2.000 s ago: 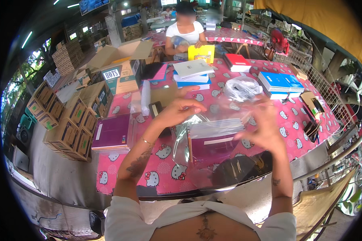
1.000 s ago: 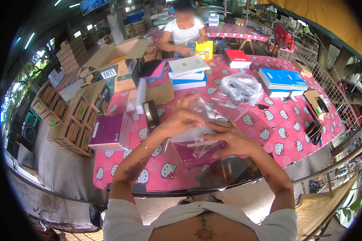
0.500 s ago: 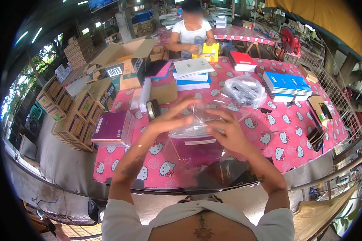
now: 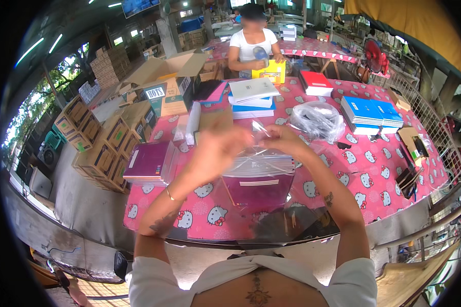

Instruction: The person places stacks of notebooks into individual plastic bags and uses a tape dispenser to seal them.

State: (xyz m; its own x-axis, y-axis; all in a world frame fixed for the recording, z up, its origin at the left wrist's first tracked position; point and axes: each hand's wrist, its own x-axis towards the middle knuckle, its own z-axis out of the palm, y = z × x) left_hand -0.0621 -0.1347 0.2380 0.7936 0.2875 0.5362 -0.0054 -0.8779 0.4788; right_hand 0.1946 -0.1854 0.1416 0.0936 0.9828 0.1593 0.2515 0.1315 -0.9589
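In the head view, the right hand (image 4: 287, 141) is pinching clear plastic film (image 4: 262, 133); the left hand (image 4: 217, 151) is blurring, so I cannot tell its grip. Purple notebooks (image 4: 258, 191) are lying between both hands and the front edge of the surface (image 4: 148, 202), their wider visible side running along this edge; neither hand is standing clearly nearer.

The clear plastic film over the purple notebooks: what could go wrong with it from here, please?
The clear, shiny plastic film is bunched at the fingers of the right hand; it might tear if pulled hard. The stack of rectangular purple notebooks lies under it, so a tug could shift them. The left hand is blurred; if its grip is loose, the film may crease.
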